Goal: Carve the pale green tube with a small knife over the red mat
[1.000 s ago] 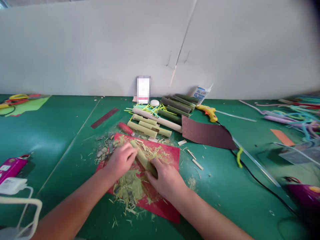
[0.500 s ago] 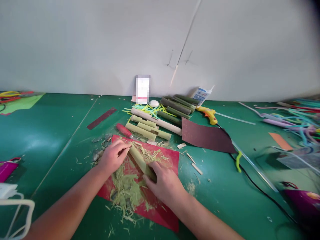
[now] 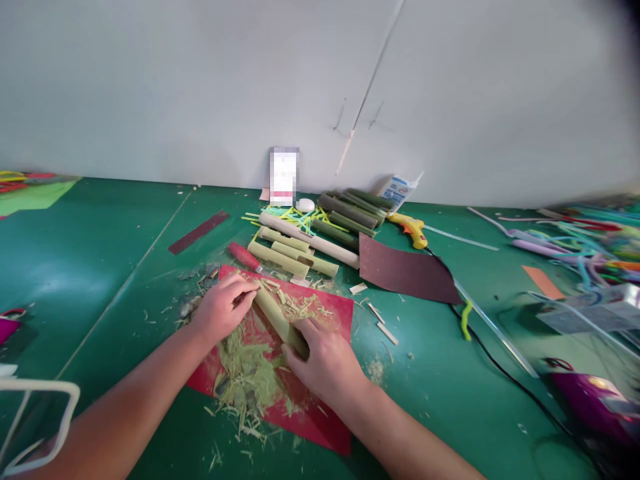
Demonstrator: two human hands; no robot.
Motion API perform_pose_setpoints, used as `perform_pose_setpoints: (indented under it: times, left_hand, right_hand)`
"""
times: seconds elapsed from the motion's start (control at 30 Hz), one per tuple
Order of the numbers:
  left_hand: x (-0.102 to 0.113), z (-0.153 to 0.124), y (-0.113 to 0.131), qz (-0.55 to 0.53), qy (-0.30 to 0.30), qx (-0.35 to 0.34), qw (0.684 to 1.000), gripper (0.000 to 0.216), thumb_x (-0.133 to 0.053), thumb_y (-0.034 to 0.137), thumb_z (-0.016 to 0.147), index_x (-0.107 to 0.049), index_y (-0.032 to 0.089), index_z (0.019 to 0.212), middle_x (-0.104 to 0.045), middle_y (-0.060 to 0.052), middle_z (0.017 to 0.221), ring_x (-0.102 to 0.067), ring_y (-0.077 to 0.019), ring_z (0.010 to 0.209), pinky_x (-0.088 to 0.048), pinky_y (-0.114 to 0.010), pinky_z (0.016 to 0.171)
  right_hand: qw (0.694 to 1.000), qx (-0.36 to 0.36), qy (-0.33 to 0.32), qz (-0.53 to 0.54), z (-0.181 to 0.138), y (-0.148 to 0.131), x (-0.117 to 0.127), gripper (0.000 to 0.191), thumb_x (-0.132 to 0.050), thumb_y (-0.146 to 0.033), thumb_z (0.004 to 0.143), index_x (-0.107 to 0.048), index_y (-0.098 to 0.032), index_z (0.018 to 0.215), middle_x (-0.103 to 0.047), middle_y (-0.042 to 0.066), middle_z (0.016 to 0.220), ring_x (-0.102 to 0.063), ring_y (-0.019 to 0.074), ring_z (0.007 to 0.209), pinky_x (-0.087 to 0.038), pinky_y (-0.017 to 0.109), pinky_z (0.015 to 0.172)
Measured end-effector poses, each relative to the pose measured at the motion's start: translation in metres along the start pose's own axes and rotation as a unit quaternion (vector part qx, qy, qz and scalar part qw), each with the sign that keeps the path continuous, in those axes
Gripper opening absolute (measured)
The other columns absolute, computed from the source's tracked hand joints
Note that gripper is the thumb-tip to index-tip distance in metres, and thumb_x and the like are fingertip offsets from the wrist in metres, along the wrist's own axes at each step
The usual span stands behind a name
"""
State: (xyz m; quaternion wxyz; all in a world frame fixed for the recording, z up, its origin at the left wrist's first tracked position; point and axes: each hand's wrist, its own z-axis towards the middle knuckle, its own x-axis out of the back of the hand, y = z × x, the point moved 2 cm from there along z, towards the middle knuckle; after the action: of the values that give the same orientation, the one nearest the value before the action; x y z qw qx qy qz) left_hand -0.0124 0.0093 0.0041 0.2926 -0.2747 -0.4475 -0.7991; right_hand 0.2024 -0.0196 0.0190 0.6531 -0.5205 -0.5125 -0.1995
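Note:
A pale green bamboo tube [image 3: 276, 317] lies slanted over a red sheet [image 3: 334, 308]. My right hand [image 3: 321, 353] is wrapped round its near end. At the far end, the pinched fingertips of my left hand [image 3: 230, 301] close on the tip of the tube; whether something small is between them is hidden. Green shavings and dust [image 3: 247, 373] cover much of the sheet below the tube. Just beyond the sheet lies a tool with a red handle [image 3: 244, 256], and behind it are several scraped bamboo pieces [image 3: 280, 258].
Darker bamboo pieces [image 3: 350, 210] are stacked at the back, beside a yellow glue gun [image 3: 410, 229] with a black cord. Brown sandpaper [image 3: 405, 270] lies to the right, a narrow strip [image 3: 199, 232] to the left. A phone-like screen [image 3: 284, 177] leans against the wall.
The whole view has shifted slightly, so things sit a little further left. Both hands keep their places on the bamboo tube, with no clear movement along it.

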Motion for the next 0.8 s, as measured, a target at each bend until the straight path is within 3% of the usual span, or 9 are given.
perform_pose_setpoints:
  times: [0.13,0.3,0.43,0.6,0.8]
  left_hand:
    - [-0.001,-0.001,0.007,0.009,0.006,0.001,1.0,0.018,-0.052,0.02,0.085,-0.064,0.016,0.098,-0.062,-0.007,0.089,-0.059,-0.016,0.082,-0.047,-0.029,0.078]
    - [-0.002,-0.006,0.017,-0.018,-0.074,0.001,0.997,0.019,-0.048,0.021,0.088,-0.064,0.018,0.099,-0.06,-0.005,0.084,-0.058,-0.0139,0.077,-0.047,-0.026,0.073]
    - [0.001,-0.007,0.017,0.023,-0.008,0.014,1.0,0.019,-0.049,0.021,0.087,-0.064,0.017,0.099,-0.058,-0.006,0.083,-0.057,-0.0152,0.077,-0.046,-0.028,0.074]
    - [-0.006,-0.009,0.024,-0.018,-0.068,-0.022,0.997,0.022,-0.046,0.02,0.089,-0.062,0.019,0.104,-0.058,-0.006,0.084,-0.057,-0.0145,0.078,-0.047,-0.027,0.073]
    - [-0.001,-0.003,0.009,0.024,0.008,-0.012,1.0,0.019,-0.05,0.021,0.086,-0.063,0.019,0.099,-0.061,-0.006,0.088,-0.059,-0.0167,0.082,-0.048,-0.03,0.078]
  right_hand:
    - [1.0,0.013,0.001,-0.009,0.0,0.0,0.001,0.02,-0.05,-0.032,0.08,-0.056,-0.02,0.096,-0.061,0.002,0.086,-0.057,0.0161,0.075,-0.035,0.025,0.062]
    - [1.0,0.012,-0.003,-0.016,0.0,-0.001,-0.002,0.02,-0.051,-0.032,0.08,-0.055,-0.02,0.095,-0.06,0.002,0.087,-0.057,0.0158,0.073,-0.034,0.025,0.059]
    - [1.0,0.009,-0.004,-0.017,0.0,-0.002,-0.002,0.02,-0.05,-0.032,0.08,-0.054,-0.02,0.095,-0.06,0.002,0.086,-0.056,0.016,0.072,-0.034,0.025,0.059]
    - [1.0,-0.002,-0.006,-0.02,0.002,-0.004,-0.003,0.016,-0.051,-0.03,0.079,-0.054,-0.02,0.091,-0.06,0.002,0.084,-0.056,0.0153,0.07,-0.032,0.026,0.057]
    - [0.999,0.013,0.009,-0.046,0.002,-0.005,-0.003,0.017,-0.051,-0.034,0.081,-0.052,-0.02,0.091,-0.06,0.002,0.087,-0.057,0.016,0.073,-0.032,0.026,0.058]
